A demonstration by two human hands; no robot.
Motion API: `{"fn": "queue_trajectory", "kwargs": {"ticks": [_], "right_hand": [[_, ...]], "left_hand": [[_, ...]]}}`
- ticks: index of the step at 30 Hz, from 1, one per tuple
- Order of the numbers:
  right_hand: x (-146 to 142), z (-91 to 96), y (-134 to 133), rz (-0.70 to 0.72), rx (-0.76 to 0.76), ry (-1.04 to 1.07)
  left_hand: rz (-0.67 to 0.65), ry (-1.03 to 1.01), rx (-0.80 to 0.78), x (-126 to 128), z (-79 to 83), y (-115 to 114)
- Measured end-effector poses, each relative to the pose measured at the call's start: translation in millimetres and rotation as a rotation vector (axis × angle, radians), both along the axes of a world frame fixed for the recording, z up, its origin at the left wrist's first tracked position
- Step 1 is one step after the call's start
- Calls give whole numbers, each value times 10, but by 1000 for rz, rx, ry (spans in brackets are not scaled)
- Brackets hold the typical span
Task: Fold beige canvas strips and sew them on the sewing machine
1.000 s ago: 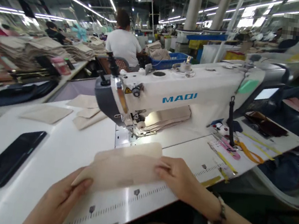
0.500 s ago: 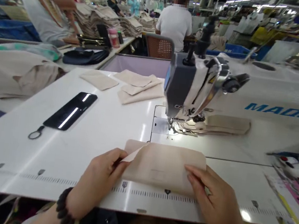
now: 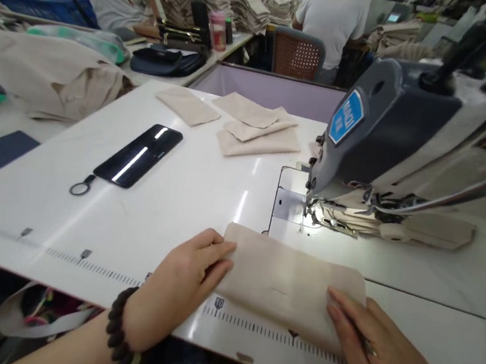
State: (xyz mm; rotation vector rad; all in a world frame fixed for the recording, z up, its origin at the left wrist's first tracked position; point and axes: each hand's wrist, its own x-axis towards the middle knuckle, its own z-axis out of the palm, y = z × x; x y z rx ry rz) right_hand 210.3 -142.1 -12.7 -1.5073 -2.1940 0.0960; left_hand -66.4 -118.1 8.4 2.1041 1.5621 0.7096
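Grip: flat, no pinch visible; **left hand** (image 3: 179,290) and **right hand** (image 3: 376,355) pressing down with fingers together, thumbs hidden. **Folded beige canvas piece** (image 3: 287,283) between hands, at front edge of **white tabletop** (image 3: 187,198), just short of **needle plate** (image 3: 289,205). Flat pressure apparently keeps fold layers aligned. **Printed ruler scale** (image 3: 272,332) along front edge, partly under piece, placed for measuring along edge. **Canvas strip** (image 3: 438,230) under **sewing machine head** (image 3: 387,141). **Loose canvas pieces** (image 3: 256,129) near far edge, within reach. **Smartphone** (image 3: 138,155) toward left, apparently clear of sewing area.
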Motion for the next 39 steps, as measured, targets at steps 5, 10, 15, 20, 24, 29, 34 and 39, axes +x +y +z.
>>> {"fn": "queue_trajectory", "kwargs": {"ticks": [5, 10, 15, 20, 24, 29, 34, 39], "right_hand": [[42, -18, 4, 1, 12, -47], [52, -12, 18, 32, -5, -109], [90, -34, -3, 45, 12, -179], [95, -70, -27, 31, 21, -220], [17, -31, -18, -36, 47, -154], [-102, 72, 0, -105, 14, -15], [-131, 123, 8, -130, -94, 41], [-135, 143, 22, -144, -123, 47]], "left_hand": [[18, 17, -19, 3, -10, 15], [33, 42, -55, 12, -25, 46], [38, 49, -82, 28, -1, 69], [38, 63, -90, 32, 9, 74], [36, 77, -54, 22, -16, 77], [40, 121, -7, -25, -79, 85], [34, 167, 9, -69, -130, 115], [36, 200, 11, -83, -153, 118]]}}
